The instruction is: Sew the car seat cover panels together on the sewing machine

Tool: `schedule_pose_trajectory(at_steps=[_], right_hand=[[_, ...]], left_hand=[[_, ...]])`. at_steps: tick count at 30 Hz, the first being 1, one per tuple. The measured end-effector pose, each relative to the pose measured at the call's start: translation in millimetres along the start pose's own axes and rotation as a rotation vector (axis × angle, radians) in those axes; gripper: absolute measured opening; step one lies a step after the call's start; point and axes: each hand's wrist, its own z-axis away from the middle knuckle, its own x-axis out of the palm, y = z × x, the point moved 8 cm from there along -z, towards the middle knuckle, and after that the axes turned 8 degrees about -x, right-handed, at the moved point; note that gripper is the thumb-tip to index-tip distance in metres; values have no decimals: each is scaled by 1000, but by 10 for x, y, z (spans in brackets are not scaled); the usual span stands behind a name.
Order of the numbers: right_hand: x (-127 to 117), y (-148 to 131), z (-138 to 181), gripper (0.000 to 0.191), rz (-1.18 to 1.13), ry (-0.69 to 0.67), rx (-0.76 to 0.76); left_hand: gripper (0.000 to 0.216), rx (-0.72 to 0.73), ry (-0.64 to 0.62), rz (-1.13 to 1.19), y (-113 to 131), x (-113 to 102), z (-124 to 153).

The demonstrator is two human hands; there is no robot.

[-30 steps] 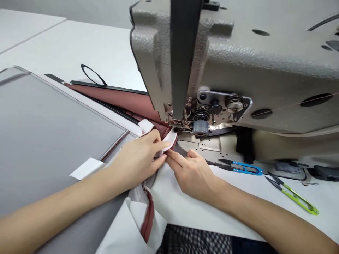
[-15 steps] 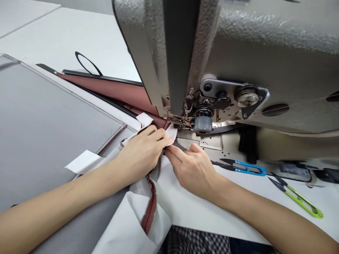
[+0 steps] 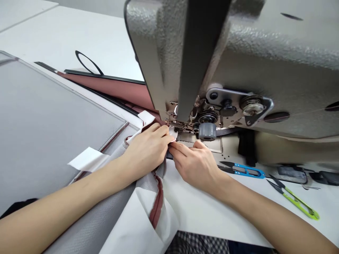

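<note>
My left hand [image 3: 148,150] lies on a grey fabric panel [image 3: 53,130] with dark red piping [image 3: 156,206], fingers pinched on its white edge strip [image 3: 172,134] just before the presser foot [image 3: 178,124] of a large grey sewing machine [image 3: 238,60]. My right hand [image 3: 197,164] meets it from the right, fingertips pressed together on the same edge. White backing [image 3: 137,225] hangs off the table's front.
Blue thread snips [image 3: 245,170] and green thread snips [image 3: 296,200] lie on the white table [image 3: 212,215] to the right. A dark red panel [image 3: 116,90] and a black loop [image 3: 88,63] lie behind the fabric. A white tag [image 3: 86,158] sticks to the grey panel.
Both hands have pushed the fabric edge a little farther in, up to the presser foot. The view has shifted slightly.
</note>
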Motion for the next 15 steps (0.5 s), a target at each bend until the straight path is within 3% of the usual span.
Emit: schedule_pose_trajectory(at_steps=[6, 9, 11, 15], right_hand=[[-4, 181, -24, 21, -24, 40, 64], [-20, 250, -38, 19, -167, 86, 69], [-18, 305, -48, 17, -334, 89, 85], [22, 401, -55, 20, -596, 15, 130]], left_hand=[[15, -12, 150, 19, -52, -126, -66], [20, 103, 217, -34, 119, -329, 49], [23, 289, 117, 49, 398, -387, 219], [28, 599, -236, 231, 951, -360, 665]])
